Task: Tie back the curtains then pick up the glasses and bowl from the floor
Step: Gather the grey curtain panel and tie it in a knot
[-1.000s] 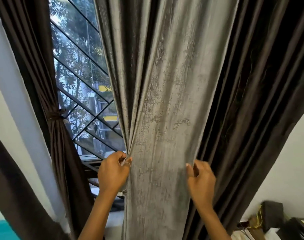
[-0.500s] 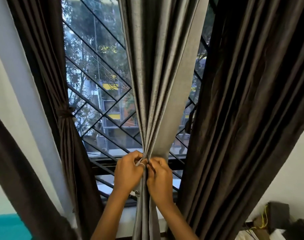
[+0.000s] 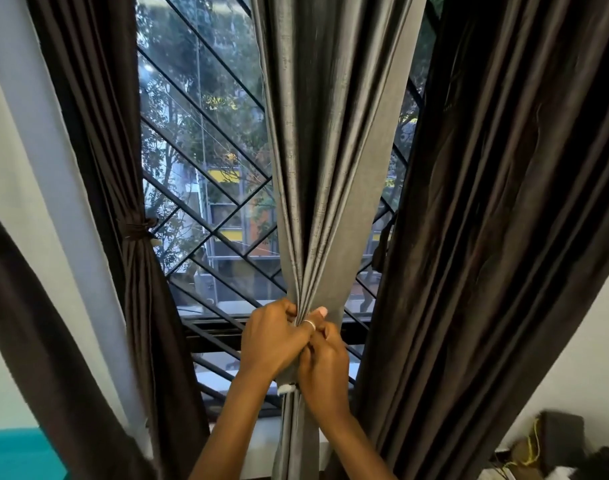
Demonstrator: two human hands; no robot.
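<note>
The grey curtain [image 3: 330,168] hangs in the middle of the window. It is wide at the top and squeezed into a thin bunch lower down, where two hands hold it. The left hand [image 3: 271,337] has its fingers curled round the bunch and grips it tight. One of its fingers wears a small silver ring [image 3: 310,324]. The right hand [image 3: 325,368] is just below and to the right, touching the left hand, and its fingers curl round the same bunch of cloth. A little white tag [image 3: 286,389] sticks out just under the hands. Below them the grey curtain falls straight down in a thin strip. On the left a dark brown curtain [image 3: 147,306] is tied in the middle with a dark band [image 3: 136,227]. On the right a big dark curtain [image 3: 503,237] hangs loose in long folds beside the grey one. Behind the curtains is a window with black bars [image 3: 206,188] that cross in slanted lines, and trees and a building show through the glass. A bit of something blue-green [image 3: 15,455] sits in the bottom left corner. Some dark things with a yellow cord [image 3: 535,441] lie in the bottom right corner, but they are too blurry to tell what they are.
</note>
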